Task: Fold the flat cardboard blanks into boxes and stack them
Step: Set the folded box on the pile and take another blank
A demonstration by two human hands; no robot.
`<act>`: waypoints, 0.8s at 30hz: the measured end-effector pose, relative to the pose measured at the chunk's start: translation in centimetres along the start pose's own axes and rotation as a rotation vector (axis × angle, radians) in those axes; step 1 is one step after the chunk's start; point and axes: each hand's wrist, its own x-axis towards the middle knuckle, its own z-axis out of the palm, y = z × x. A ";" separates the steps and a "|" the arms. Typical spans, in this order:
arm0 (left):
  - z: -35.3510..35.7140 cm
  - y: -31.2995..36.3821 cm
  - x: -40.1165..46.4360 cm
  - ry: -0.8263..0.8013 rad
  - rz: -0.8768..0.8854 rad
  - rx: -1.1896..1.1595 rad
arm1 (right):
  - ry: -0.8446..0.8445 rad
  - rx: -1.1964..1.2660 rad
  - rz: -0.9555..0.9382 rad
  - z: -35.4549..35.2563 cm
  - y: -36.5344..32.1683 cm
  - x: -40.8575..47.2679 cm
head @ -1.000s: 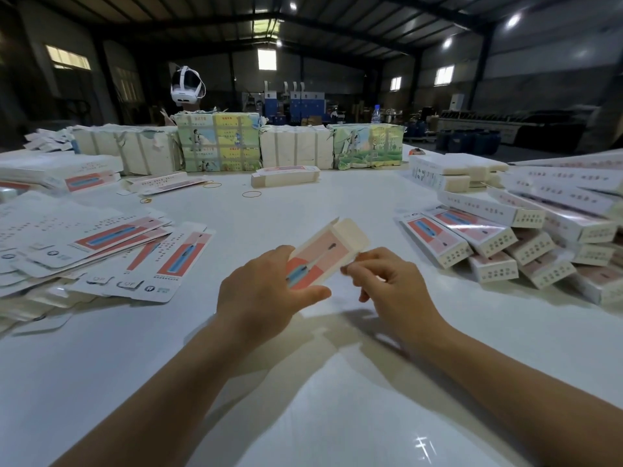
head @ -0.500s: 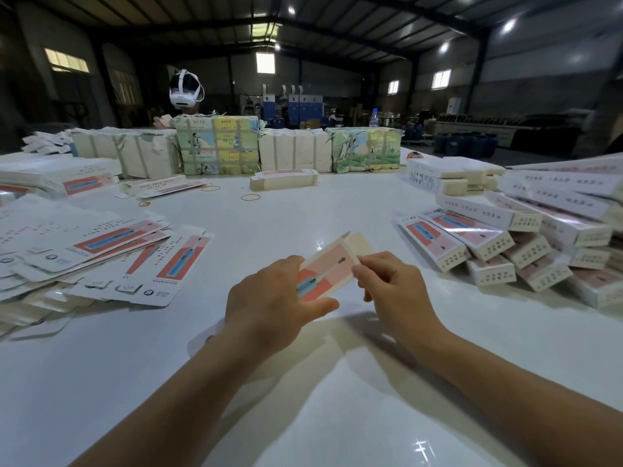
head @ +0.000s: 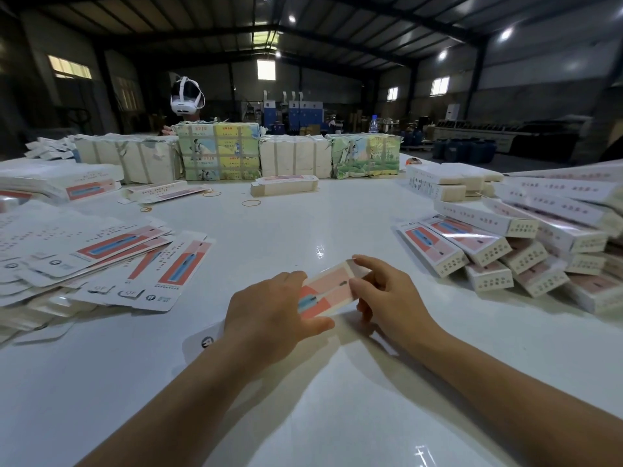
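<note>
1. A second ago the end flap of the box (head: pixel 328 291) stood open and raised at its far end; now I see it folded down, with my right hand (head: pixel 387 294) over that end and its index fingertip (head: pixel 359 261) lying along the top edge of the closed flap.
2. The box has also come lower and nearer to the desk (head: pixel 303 224); it sits between my two hands, tilted, just above the white surface.
3. My left hand (head: pixel 269 318) grips the near end of the box, thumb curled under its lower edge, fingers hidden behind the carton.
4. My right hand pinches the far end, fingers curled round the flap. I cannot tell whether the tab is fully tucked in, since the fingers hide it.
5. My judgement: the far end is closed or nearly so. The near end is hidden by my left hand, so I can't say whether it still needs closing.
6. The pile of folded boxes (head: pixel 505 251) lies to my right, well apart from my hands, and the flat blanks (head: pixel 111 257) are spread to my left. This box goes right once finished.
</note>
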 end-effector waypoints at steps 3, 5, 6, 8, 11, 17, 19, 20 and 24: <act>0.1 0.1 0.0 0.014 -0.003 0.000 | 0.005 0.031 -0.007 -0.2 -0.2 0.0; 0.1 0.3 0.0 0.031 0.004 0.020 | -0.012 0.012 -0.029 0.0 -0.2 -0.1; 0.1 0.3 0.1 0.043 0.008 0.030 | -0.023 0.002 -0.044 0.1 -0.2 -0.2; 0.1 0.4 0.1 0.057 0.012 0.039 | -0.038 0.012 -0.058 0.2 -0.1 -0.2; 0.2 0.4 0.1 0.052 0.013 0.033 | -0.065 0.027 -0.068 0.1 -0.2 -0.1; 0.0 0.2 0.2 0.036 -0.008 -0.048 | 0.106 -0.056 -0.060 -0.1 -0.1 0.3; -0.1 0.3 0.2 0.038 -0.008 -0.080 | 0.164 -0.021 0.044 -0.4 -0.2 0.6; -0.1 0.4 0.2 0.037 -0.005 -0.084 | 0.143 0.122 0.131 -0.5 -0.3 0.8; 0.0 0.9 0.1 0.027 0.018 -0.096 | -0.100 0.887 0.399 -0.8 -0.9 1.1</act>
